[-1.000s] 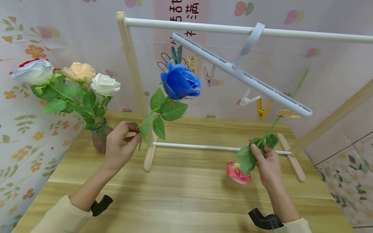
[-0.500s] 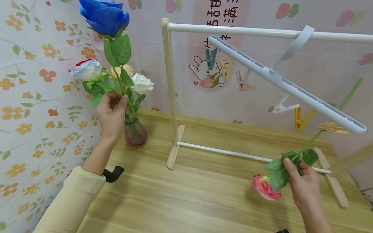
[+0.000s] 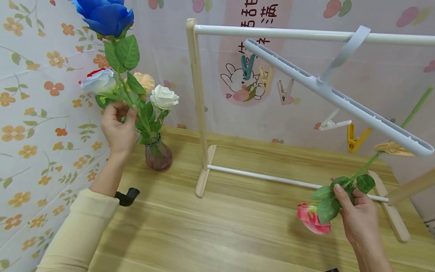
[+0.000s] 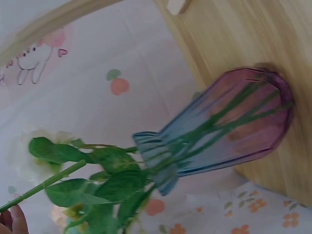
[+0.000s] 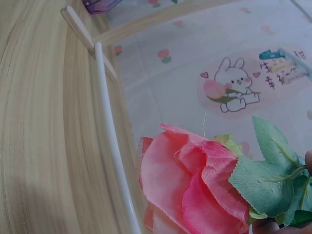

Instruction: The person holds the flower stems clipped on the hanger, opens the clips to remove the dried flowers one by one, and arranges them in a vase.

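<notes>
My left hand (image 3: 119,126) pinches the green stem of a blue rose (image 3: 103,16), held upright above a purple glass vase (image 3: 158,154) that holds three pale roses (image 3: 164,97). In the left wrist view the vase (image 4: 234,131) and the held stem (image 4: 46,184) show, with the stem's end above the vase mouth. My right hand (image 3: 355,211) grips the leaves of a pink rose (image 3: 313,221) hanging head down; its stem runs up to a clip (image 3: 391,148) on the white hanger (image 3: 336,96). The pink rose (image 5: 195,187) fills the right wrist view.
A wooden-framed drying rack (image 3: 198,105) with a white top rail (image 3: 289,34) stands on the wooden table (image 3: 221,230). Several coloured clips (image 3: 355,139) hang from the tilted hanger. Flowered wallpaper (image 3: 37,94) backs the left side, close behind the vase.
My left hand has carried the blue rose from the table's middle over to the vase at the left and now holds it a little lower. My right hand still holds the pink rose.
</notes>
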The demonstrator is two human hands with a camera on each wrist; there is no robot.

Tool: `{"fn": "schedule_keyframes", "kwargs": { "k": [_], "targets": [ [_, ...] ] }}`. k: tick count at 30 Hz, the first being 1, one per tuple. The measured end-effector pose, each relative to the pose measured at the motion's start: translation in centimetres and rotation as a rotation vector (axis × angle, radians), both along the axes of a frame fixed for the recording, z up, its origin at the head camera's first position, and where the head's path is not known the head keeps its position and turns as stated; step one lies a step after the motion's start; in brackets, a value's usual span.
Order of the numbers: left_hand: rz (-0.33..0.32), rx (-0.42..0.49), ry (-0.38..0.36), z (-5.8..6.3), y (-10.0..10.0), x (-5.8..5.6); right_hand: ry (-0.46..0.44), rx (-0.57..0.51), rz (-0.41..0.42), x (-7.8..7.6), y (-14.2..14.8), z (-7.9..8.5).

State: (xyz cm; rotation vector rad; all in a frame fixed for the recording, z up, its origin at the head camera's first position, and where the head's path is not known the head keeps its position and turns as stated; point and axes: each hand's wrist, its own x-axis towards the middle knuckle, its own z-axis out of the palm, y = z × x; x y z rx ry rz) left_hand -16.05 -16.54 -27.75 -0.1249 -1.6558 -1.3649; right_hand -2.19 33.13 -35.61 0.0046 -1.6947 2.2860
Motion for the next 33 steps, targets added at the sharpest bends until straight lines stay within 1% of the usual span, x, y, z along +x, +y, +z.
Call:
{"fn": "schedule_keyframes", "kwargs": {
  "k": [4,9,11,14,18,21,24,25,27,31,33],
  "targets": [
    [0.054,-0.042,-0.019,-1.1,-0.3,-0.5,0.001,0.007,-0.004,0.1,-0.1,0.1],
    [0.110,-0.117,-0.080,-3.1,-0.7,-0.9,-0.007,0.002,-0.008,0.1,0.0,0.0],
    [0.147,-0.142,-0.111,-3.9,-0.8,-1.1,-0.006,0.003,-0.004,0.1,0.1,0.0],
    [0.168,-0.158,-0.150,-4.9,-0.8,-1.3,-0.003,0.004,-0.004,0.1,0.1,0.0],
    [0.156,-0.164,-0.194,-6.3,-1.0,-1.5,-0.011,0.009,-0.012,0.1,0.0,0.1],
    [0.158,-0.192,-0.276,-7.3,-1.3,-1.4,-0.014,0.012,-0.007,0.1,0.1,0.0],
    [0.155,-0.232,-0.381,-8.3,-1.6,-1.3,-0.017,0.018,-0.006,0.1,0.1,0.0],
    [0.159,-0.248,-0.422,-8.5,-1.7,-1.2,-0.016,0.023,-0.003,0.1,0.1,0.1],
    [0.167,-0.284,-0.471,-8.6,-1.8,-1.2,-0.019,0.028,-0.007,0.1,0.1,0.1],
    [0.159,-0.344,-0.514,-8.6,-1.6,-1.1,-0.016,0.027,-0.011,0.1,0.0,0.1],
    [0.140,-0.345,-0.535,-8.7,-1.6,-0.9,-0.013,0.033,-0.008,0.1,0.0,0.2]
  ]
}}
